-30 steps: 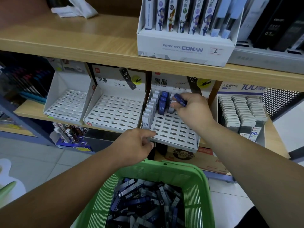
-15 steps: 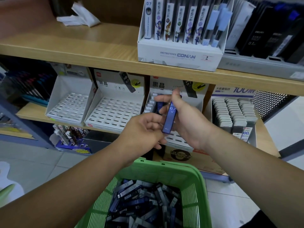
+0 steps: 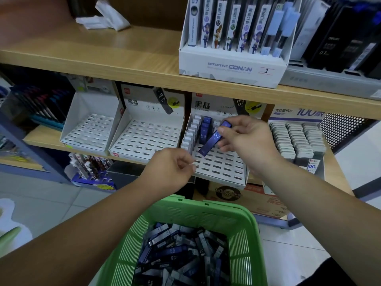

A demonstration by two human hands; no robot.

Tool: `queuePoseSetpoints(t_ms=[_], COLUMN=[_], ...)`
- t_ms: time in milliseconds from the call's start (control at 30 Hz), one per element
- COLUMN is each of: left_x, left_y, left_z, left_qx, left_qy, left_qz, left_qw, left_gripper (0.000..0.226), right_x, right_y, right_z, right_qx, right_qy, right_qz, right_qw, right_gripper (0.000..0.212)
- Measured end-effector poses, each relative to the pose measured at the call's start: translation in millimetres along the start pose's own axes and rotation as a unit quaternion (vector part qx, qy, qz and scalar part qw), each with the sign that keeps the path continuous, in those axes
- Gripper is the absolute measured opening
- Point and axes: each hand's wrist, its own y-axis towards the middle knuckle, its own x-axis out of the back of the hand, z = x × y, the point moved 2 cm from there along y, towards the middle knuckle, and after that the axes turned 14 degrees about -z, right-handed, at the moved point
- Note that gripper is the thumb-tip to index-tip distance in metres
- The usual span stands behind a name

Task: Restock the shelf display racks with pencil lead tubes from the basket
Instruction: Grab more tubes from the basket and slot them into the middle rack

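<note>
right hand (image 3: pixel 250 141) pinches blue tube (image 3: pixel 213 139) tilted over rack (image 3: pixel 218 164), centre frame | left hand (image 3: pixel 171 168) loosely curled, holding nothing | green basket (image 3: pixel 245 226) of tubes, bottom centre

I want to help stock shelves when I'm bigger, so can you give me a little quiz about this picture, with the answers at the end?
1. Which hand pinches the blue lead tube? A) left B) right C) neither
2. True or false: the green basket is empty.
3. Fill in: the middle rack holds ____ tubes.
Key: 1 B, the right hand. 2 False, it holds a heap of tubes. 3 No.
</note>
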Motion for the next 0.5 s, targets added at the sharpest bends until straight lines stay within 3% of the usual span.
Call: queuePoseSetpoints(t_ms=[67,167,500], left_x=[-3.0,-4.9,-8.6], left_y=[0.3,2.2,7.5], left_z=[11.3,21.5,32.9], left_qx=[-0.035,-0.030,-0.027], left_qy=[0.070,0.067,0.046], left_qz=[0.018,0.017,0.025], left_qw=[0.997,0.997,0.998], left_gripper=[0.016,0.020,0.017], right_x=[-0.7,-8.6,-32.0], right_y=[7.0,13.7,23.5], right_z=[-5.2,-12.8,-20.2], right_qx=[0.065,0.147,0.240], right_qy=[-0.052,-0.116,-0.172], right_qz=[-0.008,-0.022,0.004], right_qw=[0.997,0.982,0.955], right_gripper=[0.023,0.030,0.018])
